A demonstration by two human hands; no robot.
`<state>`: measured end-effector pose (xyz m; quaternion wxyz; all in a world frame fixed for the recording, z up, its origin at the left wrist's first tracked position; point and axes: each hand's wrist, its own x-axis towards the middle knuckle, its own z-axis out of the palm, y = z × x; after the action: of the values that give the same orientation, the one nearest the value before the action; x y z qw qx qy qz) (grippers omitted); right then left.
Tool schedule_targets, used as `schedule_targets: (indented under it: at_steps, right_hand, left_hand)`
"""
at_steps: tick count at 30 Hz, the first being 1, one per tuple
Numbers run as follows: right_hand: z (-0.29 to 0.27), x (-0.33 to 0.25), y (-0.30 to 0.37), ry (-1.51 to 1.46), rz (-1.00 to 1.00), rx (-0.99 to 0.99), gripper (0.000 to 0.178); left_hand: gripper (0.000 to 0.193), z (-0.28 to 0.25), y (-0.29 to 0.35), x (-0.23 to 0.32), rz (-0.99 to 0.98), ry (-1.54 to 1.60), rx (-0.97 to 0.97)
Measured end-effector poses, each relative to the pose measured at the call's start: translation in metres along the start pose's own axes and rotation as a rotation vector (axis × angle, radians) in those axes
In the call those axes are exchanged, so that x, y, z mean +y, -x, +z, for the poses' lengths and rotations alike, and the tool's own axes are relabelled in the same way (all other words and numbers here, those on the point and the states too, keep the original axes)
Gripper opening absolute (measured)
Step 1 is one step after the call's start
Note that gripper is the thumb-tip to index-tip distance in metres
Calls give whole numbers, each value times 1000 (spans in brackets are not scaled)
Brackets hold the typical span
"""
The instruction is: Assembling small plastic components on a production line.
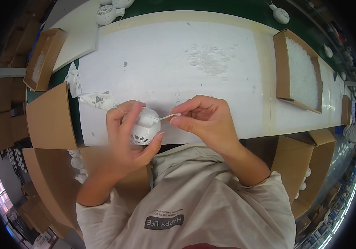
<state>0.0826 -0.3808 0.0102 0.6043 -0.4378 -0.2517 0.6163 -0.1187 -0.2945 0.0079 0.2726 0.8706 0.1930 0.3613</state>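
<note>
A white, partly latticed round housing (147, 119) sits above the near edge of the worktop (153, 62), grasped between the thumb and fingers of the left hand (127, 143). A pale cord (168, 116) runs from its right side to the right hand (212, 122), whose fingers pinch the end. Beyond lie scattered clear pieces (211, 60); rightward stands a cardboard tray (283, 68).

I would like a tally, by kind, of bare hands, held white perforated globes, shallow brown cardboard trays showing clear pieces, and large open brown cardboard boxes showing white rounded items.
Bare left hand and right hand: 2
Held white perforated globe: 1
Shallow brown cardboard trays with clear pieces: 2
Large open brown cardboard boxes with white rounded items: 2
Total: 7
</note>
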Motion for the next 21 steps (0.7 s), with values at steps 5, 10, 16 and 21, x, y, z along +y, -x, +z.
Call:
schedule_targets:
  at_steps: [5, 10, 16, 21]
  right_hand:
    - [7, 8, -2, 66, -69, -18, 18]
    - [16, 21, 2, 82, -248, 28, 16]
    - [21, 28, 4, 21, -347, 76, 18]
    - [3, 13, -9, 663, -876, -11, 16]
  left_hand:
    - [84, 4, 2, 2, -26, 44, -42]
    - [92, 4, 0, 8, -102, 185, -115]
    - [92, -3, -3, 14, -146, 110, -186]
    - [90, -15, -11, 30, -549, 481, -321]
